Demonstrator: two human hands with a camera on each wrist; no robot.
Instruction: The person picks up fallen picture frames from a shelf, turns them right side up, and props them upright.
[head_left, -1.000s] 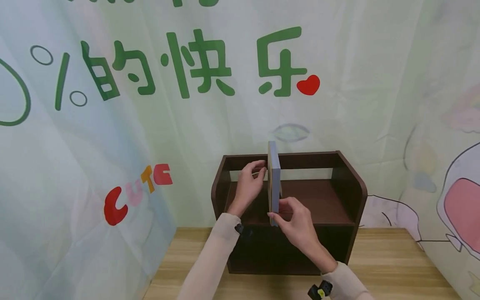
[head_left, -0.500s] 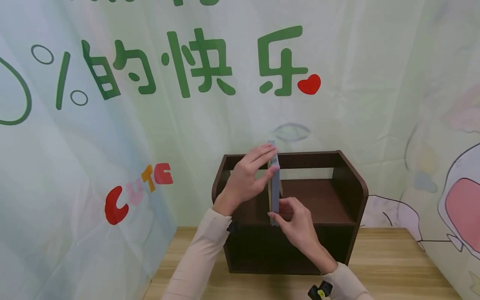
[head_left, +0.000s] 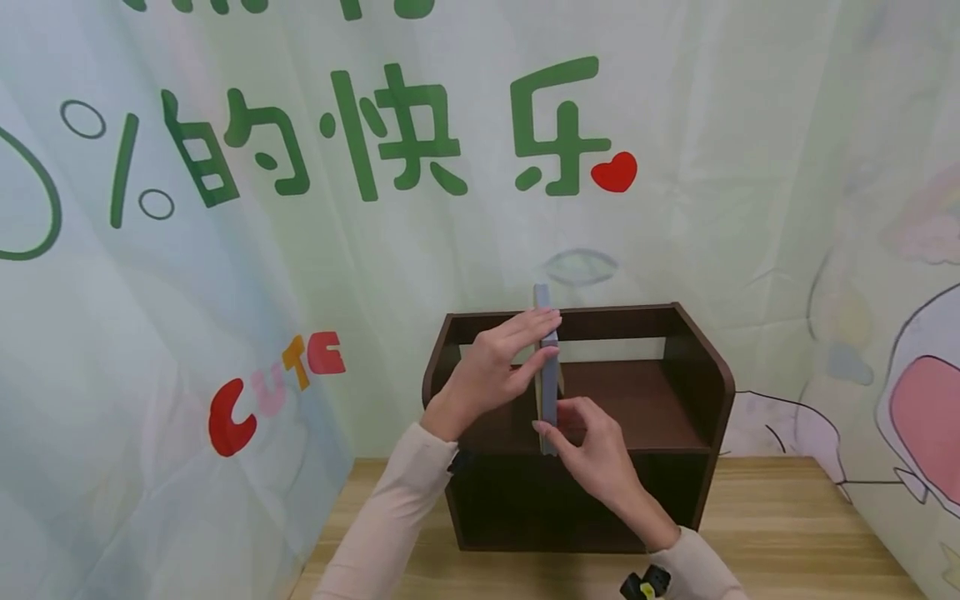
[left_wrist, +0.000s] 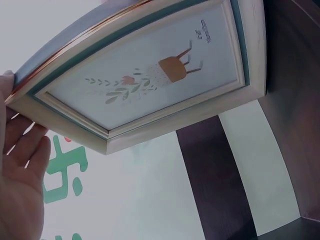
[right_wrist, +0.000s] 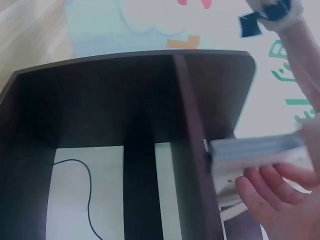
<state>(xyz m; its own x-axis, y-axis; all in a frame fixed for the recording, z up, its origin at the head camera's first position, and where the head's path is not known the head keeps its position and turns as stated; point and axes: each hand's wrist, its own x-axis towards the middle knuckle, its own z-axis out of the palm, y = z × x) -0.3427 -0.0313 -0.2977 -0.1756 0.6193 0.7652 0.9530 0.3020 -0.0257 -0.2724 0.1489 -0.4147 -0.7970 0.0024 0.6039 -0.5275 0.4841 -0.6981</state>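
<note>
Left hand (head_left: 491, 367): fingers fairly straight, laid across the upper near edge of the picture frame (head_left: 549, 400), thumb on that edge lower down; touching, no wrapped grip seen. Frame upright, edge-on to the head view, picture side to the left, at the upper board of the dark shelf unit (head_left: 663, 400); whether its base bears fully on the board, cannot tell. Right hand (head_left: 597, 446) pinches the low near edge, thumb in front, fingers round the right side. Handling, in my judgement: keep the low pinch firm, press evenly from the left hand, avoid tipping the top. Against half a second ago: left fingertips lower, nearer the person; right pinch and frame much the same.
</note>
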